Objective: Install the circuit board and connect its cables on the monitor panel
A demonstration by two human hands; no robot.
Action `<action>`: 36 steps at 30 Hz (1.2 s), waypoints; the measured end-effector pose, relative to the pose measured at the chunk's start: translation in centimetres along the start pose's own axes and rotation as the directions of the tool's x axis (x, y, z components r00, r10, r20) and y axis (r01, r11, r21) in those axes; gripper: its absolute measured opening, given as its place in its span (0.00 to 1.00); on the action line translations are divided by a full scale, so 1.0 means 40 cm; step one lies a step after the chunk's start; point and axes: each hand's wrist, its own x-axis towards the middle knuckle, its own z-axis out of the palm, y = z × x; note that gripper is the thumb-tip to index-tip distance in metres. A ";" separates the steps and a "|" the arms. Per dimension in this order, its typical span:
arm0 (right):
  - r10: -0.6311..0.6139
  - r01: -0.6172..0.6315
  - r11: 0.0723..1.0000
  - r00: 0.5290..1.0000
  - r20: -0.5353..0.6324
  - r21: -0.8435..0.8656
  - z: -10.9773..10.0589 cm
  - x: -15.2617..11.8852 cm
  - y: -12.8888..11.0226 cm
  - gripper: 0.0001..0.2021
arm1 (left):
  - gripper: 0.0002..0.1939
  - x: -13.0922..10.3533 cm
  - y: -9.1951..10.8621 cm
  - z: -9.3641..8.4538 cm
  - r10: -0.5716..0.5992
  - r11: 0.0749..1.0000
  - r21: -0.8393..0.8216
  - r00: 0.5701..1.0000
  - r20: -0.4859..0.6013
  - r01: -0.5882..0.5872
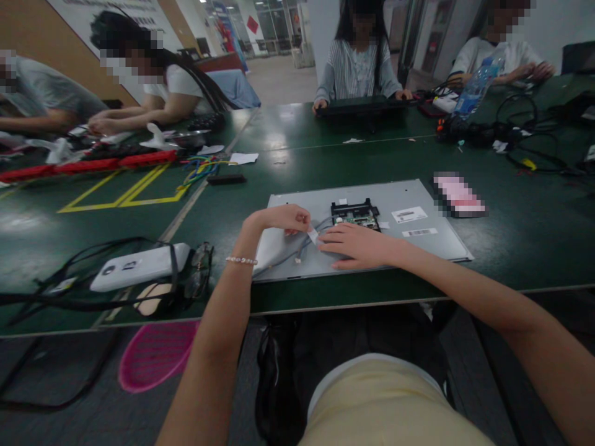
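A grey metal display panel (292,267) lies flat before me, back side up. Fixed to its upper middle is a black bracket (356,204) with a green circuit board (360,220). My left hand (289,218) is above the panel's left part, thumb and finger pinching the end of a small white strip (313,235) that looks like tape. Grey cables (304,244) run from the board toward the lower left, under the strip. My right hand (357,243) lies with fingers stretched flat over the cables and panel, its fingertips near the strip's other end.
A pink phone (460,195) lies right of the panel. To the left are a white device (139,267), glasses (199,269) and black cables (60,300). Co-workers sit around the green table (297,162). A water bottle (474,90) stands far right; a pink basket (155,356) is below the edge.
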 end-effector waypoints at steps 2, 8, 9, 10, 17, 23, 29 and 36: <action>0.000 0.000 1.000 1.000 -0.003 0.004 0.000 0.000 0.000 0.25 | 0.11 -0.001 0.005 0.002 -0.004 1.000 -0.001 1.000 -0.001 0.004; 0.000 0.000 1.000 1.000 -0.002 -0.005 -0.001 0.000 -0.001 0.25 | 0.13 -0.001 0.003 0.002 0.003 1.000 0.007 1.000 -0.005 -0.003; -0.001 0.001 1.000 1.000 0.000 -0.013 -0.001 0.000 -0.001 0.25 | 0.13 0.000 0.002 0.001 0.005 1.000 0.005 1.000 -0.004 -0.005; -0.003 0.003 1.000 1.000 0.002 -0.020 -0.002 0.000 -0.002 0.25 | 0.13 0.000 0.001 0.001 0.005 1.000 0.003 1.000 -0.002 -0.005; -0.009 0.009 1.000 1.000 -0.001 -0.015 -0.005 0.001 -0.003 0.25 | 0.12 0.000 0.004 0.000 -0.006 1.000 0.015 1.000 -0.002 0.006; -0.007 0.007 0.999 1.000 -0.001 -0.033 -0.004 0.001 -0.001 0.25 | 0.12 0.003 -0.001 0.001 -0.024 1.000 0.011 1.000 0.002 0.024; -0.012 0.012 0.999 1.000 -0.006 -0.032 0.001 0.003 0.001 0.24 | 0.12 -0.003 0.015 0.002 -0.037 0.999 0.011 0.999 0.006 0.037; -0.004 0.004 1.000 1.000 -0.007 -0.014 0.002 0.003 0.001 0.24 | 0.11 -0.001 0.008 0.001 -0.039 0.999 0.015 0.999 0.009 0.039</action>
